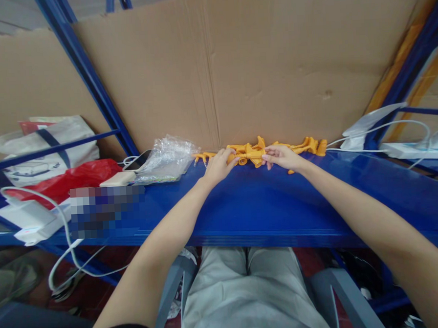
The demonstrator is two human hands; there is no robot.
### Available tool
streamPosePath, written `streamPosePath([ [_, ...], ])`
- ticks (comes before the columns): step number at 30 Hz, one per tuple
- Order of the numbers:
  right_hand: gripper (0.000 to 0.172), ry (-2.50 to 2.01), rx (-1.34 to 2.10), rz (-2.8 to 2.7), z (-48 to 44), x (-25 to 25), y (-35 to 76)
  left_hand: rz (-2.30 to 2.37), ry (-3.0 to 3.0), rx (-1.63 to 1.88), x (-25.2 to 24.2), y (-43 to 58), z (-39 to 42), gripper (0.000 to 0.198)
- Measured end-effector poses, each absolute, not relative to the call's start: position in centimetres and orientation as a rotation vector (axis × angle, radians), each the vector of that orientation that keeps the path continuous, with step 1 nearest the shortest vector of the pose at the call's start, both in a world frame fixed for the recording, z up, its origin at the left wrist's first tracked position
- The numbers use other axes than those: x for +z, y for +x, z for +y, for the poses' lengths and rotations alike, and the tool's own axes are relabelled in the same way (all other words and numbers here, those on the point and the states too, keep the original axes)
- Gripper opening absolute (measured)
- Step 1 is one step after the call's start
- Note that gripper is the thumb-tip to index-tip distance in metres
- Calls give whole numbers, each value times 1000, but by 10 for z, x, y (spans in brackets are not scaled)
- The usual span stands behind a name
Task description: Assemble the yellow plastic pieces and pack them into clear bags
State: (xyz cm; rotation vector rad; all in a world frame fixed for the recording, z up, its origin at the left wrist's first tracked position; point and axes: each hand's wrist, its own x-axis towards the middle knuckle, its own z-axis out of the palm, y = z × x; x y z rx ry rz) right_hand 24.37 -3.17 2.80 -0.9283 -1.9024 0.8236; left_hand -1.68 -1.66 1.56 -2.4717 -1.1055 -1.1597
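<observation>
A row of orange-yellow plastic pieces (309,146) lies along the back of the blue tabletop, against the cardboard. In front of them, my left hand (219,166) has thumb and fingers closed on the left end of an orange plastic part (253,155). From the other side, my right hand (280,157) pinches the same part's right end between its fingertips. The part's exact kind is too small to make out. Thin orange pieces (200,156) stick out left of my left hand, and the fingers partly cover the pile.
Left of the pieces are a crumpled clear plastic bag (167,159), a red bag (76,179), a white cloth bag (45,148) and a power strip (39,229) with looping cables. Another power strip (420,149) is at right. A cardboard sheet (257,59) walls the back.
</observation>
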Motion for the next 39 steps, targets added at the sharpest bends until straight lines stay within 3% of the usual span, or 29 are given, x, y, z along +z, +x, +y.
streamPosePath([
  [5, 51, -953, 847, -1947, -44, 36, 241, -1120, -2474, -1127, 18, -16, -21, 22],
  [12, 39, -938, 825, -1907, -37, 32, 238, -1068, -2467, -1188, 17, -19, -13, 20],
  [28, 57, -918, 782, -1890, -52, 37, 233, -1046, -2458, -1193, 20, -16, -18, 20],
  [39, 51, -971, 906, -1861, -43, 30, 235, -1048, -2433, -1212, 21, -15, -21, 22],
])
